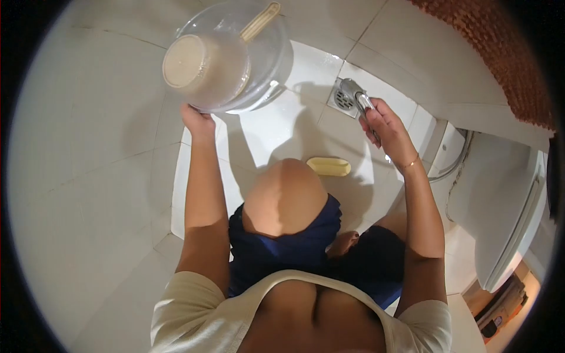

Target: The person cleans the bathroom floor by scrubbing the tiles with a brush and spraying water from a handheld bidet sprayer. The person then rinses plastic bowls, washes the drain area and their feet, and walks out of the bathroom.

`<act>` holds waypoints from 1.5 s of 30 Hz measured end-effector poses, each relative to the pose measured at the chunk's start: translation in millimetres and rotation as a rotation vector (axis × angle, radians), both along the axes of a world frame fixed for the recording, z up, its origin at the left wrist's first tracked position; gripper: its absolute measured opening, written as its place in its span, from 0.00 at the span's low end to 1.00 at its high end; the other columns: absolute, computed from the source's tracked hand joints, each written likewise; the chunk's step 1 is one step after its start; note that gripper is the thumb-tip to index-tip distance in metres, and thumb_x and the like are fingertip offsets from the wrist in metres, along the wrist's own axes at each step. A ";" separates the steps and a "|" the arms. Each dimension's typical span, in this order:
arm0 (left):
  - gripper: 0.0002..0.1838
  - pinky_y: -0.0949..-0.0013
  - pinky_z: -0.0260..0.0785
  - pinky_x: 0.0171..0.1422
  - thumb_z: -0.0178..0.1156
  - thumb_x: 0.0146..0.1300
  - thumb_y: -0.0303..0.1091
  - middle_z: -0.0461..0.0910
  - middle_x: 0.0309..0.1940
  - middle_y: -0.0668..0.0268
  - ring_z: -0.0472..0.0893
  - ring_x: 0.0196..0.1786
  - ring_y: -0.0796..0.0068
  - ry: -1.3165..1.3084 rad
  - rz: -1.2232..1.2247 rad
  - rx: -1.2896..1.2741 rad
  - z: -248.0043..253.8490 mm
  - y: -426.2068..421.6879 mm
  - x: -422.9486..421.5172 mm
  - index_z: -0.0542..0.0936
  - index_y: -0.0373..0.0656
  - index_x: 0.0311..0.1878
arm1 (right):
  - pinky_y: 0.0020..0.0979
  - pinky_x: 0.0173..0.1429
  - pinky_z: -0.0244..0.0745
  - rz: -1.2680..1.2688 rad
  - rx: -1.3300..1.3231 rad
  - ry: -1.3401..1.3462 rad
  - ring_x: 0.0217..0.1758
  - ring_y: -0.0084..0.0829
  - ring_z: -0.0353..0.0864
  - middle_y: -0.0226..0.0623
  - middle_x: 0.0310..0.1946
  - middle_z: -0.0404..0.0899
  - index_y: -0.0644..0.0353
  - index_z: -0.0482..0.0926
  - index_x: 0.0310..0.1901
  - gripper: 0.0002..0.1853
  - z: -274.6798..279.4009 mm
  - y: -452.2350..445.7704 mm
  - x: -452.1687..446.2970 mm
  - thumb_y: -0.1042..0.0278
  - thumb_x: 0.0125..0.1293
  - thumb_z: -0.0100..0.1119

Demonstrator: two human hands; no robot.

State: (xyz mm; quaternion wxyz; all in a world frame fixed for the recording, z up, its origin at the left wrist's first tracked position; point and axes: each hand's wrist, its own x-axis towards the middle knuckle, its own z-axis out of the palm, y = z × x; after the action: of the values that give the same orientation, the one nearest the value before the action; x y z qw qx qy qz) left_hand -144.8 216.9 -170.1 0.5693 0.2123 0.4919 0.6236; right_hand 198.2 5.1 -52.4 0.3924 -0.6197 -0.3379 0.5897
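Observation:
My left hand (199, 119) is at the lower edge of a clear plastic basin (273, 56), its fingers mostly hidden behind the rim. A translucent dipper (226, 70) with a pale round base and a cream handle (260, 22) lies in or against the basin, which is tilted. In my right hand (384, 125) is a chrome shower head (355, 93), with the fingers wrapped round its handle. The shower head is over the floor near a square metal drain (342, 103). No water stream can be made out.
A yellow oval object (328, 166) lies on the tiled floor beyond my knee. At the right stand a white toilet (500, 206) and a metal hose (456, 162). A brown textured mat (488, 53) is at the upper right. Tiled wall (100, 117) rises on the left.

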 end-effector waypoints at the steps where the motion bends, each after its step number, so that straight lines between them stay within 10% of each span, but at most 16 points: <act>1: 0.14 0.65 0.68 0.45 0.45 0.64 0.41 0.74 0.40 0.64 0.74 0.44 0.70 0.032 -0.047 -0.076 6.4 -7.6 -6.1 0.72 0.40 0.42 | 0.18 0.28 0.60 -0.055 0.028 0.023 0.25 0.16 0.61 0.25 0.26 0.66 0.60 0.69 0.46 0.12 -9.6 -3.0 4.6 0.61 0.70 0.43; 8: 0.13 0.74 0.63 0.30 0.47 0.67 0.44 0.70 0.23 0.69 0.69 0.24 0.77 0.176 -0.309 -0.421 0.4 -105.1 -60.2 0.69 0.45 0.36 | 0.15 0.21 0.52 -0.054 -0.061 0.040 0.20 0.13 0.59 0.23 0.24 0.67 0.57 0.70 0.47 0.20 -8.2 -6.1 12.5 0.47 0.68 0.43; 18: 0.17 0.72 0.69 0.32 0.54 0.60 0.43 0.74 0.27 0.64 0.75 0.28 0.76 0.762 -0.798 -0.803 28.2 -275.2 -91.3 0.71 0.36 0.39 | 0.14 0.19 0.51 0.390 -0.235 0.403 0.17 0.13 0.59 0.25 0.23 0.68 0.64 0.71 0.51 0.25 30.5 64.2 -61.3 0.46 0.69 0.42; 29: 0.13 0.72 0.69 0.35 0.53 0.62 0.39 0.73 0.28 0.65 0.74 0.29 0.77 0.508 -0.378 -1.071 166.4 -433.9 -140.4 0.71 0.36 0.38 | 0.14 0.19 0.51 0.506 -0.321 0.491 0.18 0.12 0.58 0.26 0.25 0.68 0.64 0.69 0.54 0.25 71.2 110.3 -200.9 0.49 0.69 0.43; 45: 0.12 0.73 0.70 0.38 0.52 0.64 0.38 0.72 0.29 0.67 0.73 0.31 0.79 0.353 -0.231 -0.977 200.2 -422.1 -140.2 0.71 0.37 0.38 | 0.13 0.17 0.50 0.656 -0.443 0.475 0.17 0.12 0.57 0.27 0.25 0.67 0.64 0.68 0.54 0.25 77.5 140.2 -240.4 0.49 0.69 0.40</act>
State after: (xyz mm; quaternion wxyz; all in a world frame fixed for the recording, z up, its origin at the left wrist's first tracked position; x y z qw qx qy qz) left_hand -285.0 -205.1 30.1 0.5754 0.0772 0.7867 0.2098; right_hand -42.2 145.3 25.1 0.1095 -0.3965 -0.2826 0.8665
